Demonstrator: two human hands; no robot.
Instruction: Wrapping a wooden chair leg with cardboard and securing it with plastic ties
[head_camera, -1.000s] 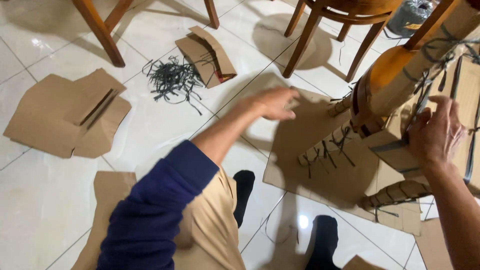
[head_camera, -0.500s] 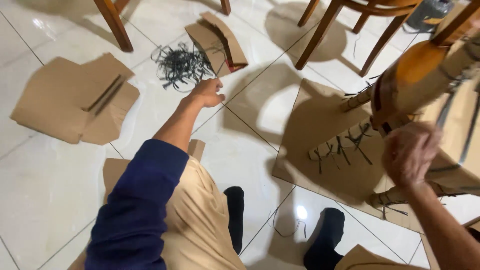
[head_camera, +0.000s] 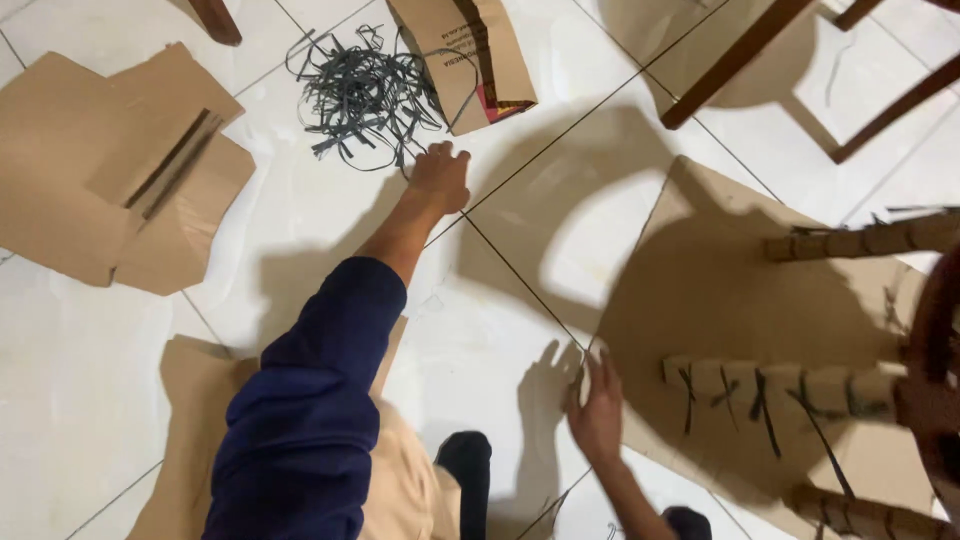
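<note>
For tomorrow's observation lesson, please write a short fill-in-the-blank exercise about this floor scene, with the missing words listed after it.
1. The left hand reaches to a pile of dark grey ____ on the tiled floor.
2. The right hand rests at the edge of a flat sheet of ____.
3. The left arm wears a dark ____ sleeve.

Missing words: strips; cardboard; blue

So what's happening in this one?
A person sits on a white tiled floor among cardboard pieces. Their left hand reaches out to a loose pile of dark grey strips, fingertips at its edge. Their right hand rests open at the edge of a flat cardboard sheet. On that sheet lies a chair whose legs are wrapped in cardboard and tied with the same dark strips.
</note>
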